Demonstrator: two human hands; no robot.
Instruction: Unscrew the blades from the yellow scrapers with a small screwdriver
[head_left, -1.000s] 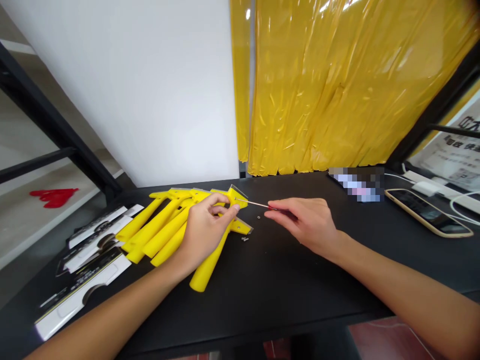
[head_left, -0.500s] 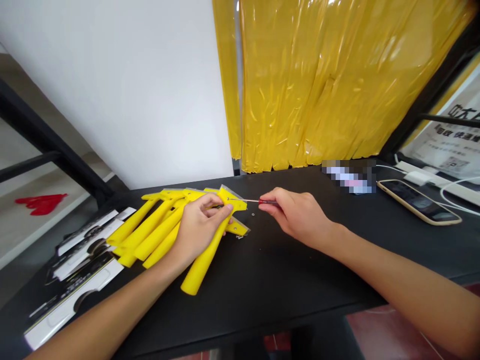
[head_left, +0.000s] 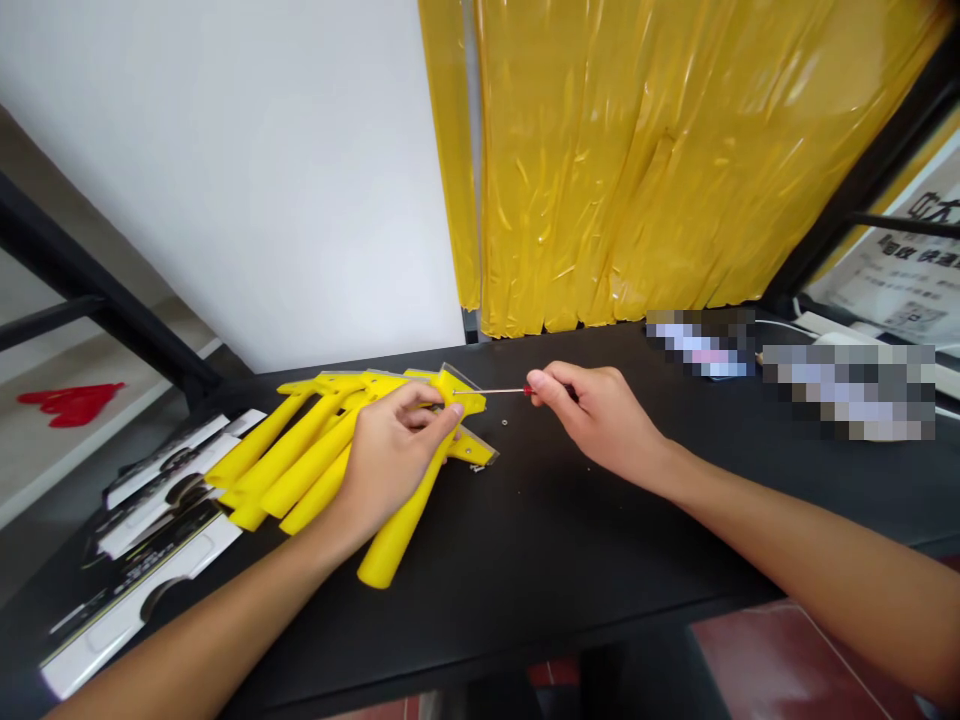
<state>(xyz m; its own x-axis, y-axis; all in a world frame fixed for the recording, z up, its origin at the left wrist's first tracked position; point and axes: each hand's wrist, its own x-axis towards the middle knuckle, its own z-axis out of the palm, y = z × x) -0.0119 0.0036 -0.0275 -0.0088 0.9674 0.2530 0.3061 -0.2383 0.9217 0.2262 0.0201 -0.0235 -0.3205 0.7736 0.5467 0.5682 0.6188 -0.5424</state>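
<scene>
My left hand is closed around the head of a yellow scraper-like tool, whose thick handle points down toward the table's front edge. In my right hand is a screwdriver with a red handle, gripped between fingers and thumb. Its thin shaft reaches left, and the tip touches a screw spot on the tool's head. Several more yellow tools lie side by side under and left of my left hand. A small nut and some tiny screws rest on the black table.
White and black packages are stacked at the left of the black table. Blurred-out items and cables lie at the right back. A red object sits on a shelf at left. Yellow plastic sheeting hangs behind.
The view has shifted slightly. My right hand's fingers have changed their hold on the screwdriver handle, while its tip stays at the tool's head. My left hand keeps its hold.
</scene>
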